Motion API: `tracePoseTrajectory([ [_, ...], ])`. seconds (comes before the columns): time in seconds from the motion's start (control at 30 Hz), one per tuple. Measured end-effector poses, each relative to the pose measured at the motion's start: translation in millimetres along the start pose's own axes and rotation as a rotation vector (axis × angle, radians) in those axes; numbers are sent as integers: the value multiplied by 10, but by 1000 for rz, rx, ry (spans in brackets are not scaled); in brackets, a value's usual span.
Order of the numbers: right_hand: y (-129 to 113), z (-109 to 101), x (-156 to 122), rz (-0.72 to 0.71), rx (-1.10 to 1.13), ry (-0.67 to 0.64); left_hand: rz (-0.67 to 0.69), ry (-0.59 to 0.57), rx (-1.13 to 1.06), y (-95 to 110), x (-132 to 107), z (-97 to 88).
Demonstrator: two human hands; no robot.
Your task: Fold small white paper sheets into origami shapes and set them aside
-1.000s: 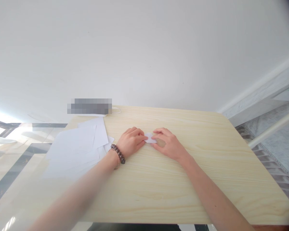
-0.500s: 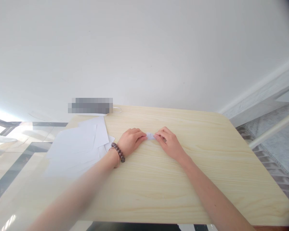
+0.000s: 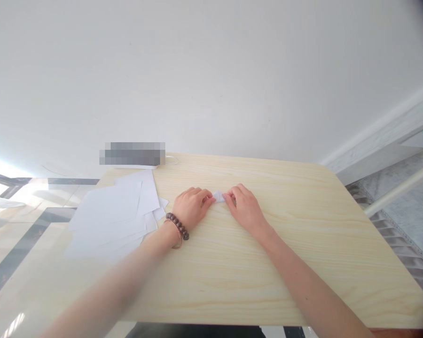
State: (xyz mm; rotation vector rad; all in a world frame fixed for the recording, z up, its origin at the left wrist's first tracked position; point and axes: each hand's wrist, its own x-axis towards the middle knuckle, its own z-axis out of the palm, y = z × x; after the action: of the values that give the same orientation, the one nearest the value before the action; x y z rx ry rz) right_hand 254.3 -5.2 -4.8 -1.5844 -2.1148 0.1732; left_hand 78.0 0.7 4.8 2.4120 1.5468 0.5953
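A small folded piece of white paper (image 3: 217,196) lies low over the middle of the wooden table (image 3: 232,277), between my two hands. My left hand (image 3: 192,206), with a dark bead bracelet (image 3: 178,226) at the wrist, pinches the paper's left end between thumb and fingers. On the other side, my right hand (image 3: 245,206) grips the right end with curled fingers. The fingertips cover both ends of the paper, so only its middle shows, with a slanting crease or edge.
Several loose white sheets (image 3: 105,206) overlap on the table's left side, close to my left forearm. A blurred-out dark object (image 3: 132,155) stands at the back left corner, with a white cord (image 3: 172,159) beside it. A white wall (image 3: 211,84) rises behind the table.
My left hand has shifted slightly right and my right hand slightly left. The paper's visible part now looks more pointed, where before it was a flat strip.
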Motion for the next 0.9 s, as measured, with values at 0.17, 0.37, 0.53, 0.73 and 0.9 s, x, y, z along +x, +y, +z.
tracePoseTrajectory([
  [0.17, -1, 50, -10, 16, -129, 80, -42, 27, -37, 26, -6, -16],
  [0.37, -12, 41, 22, 75, -123, 66, 61, 60, 8, -8, 22, 24],
  [0.53, -14, 37, 27, 111, -59, 35, 184, 36, 58, -27, 14, 21],
  [0.73, 8, 11, -6, 64, 19, 43, 225, 73, 146, -19, -3, 20],
  [0.9, 49, -59, -41, -88, 200, -15, 244, 128, 190, -25, -1, 42],
])
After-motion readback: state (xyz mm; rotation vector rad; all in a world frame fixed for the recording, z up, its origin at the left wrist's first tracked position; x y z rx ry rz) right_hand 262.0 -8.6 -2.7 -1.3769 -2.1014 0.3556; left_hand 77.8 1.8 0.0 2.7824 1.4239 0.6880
